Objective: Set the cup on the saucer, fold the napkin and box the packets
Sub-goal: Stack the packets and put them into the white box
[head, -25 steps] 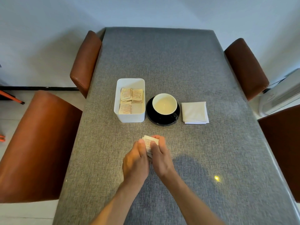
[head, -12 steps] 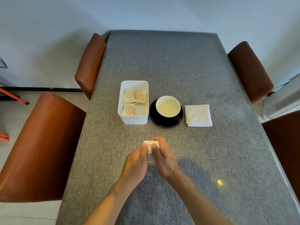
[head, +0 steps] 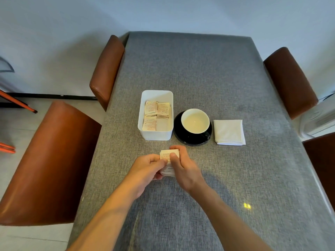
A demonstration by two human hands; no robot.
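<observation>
Grey cloth covers the desk [head: 199,73], flanked by brown chairs [head: 45,160]. Near its middle the white box [head: 145,113] already has several packets [head: 156,113] inside; just right of it the cup [head: 195,120] sits on the black saucer [head: 181,136], with the folded napkin [head: 228,132] beyond. Since 1 second ago the hands have barely shifted: left hand [head: 146,168] and right hand [head: 185,168] keep both grips closed on a small stack of packets [head: 169,154], squaring it. Likely only boxing this stack remains.
</observation>
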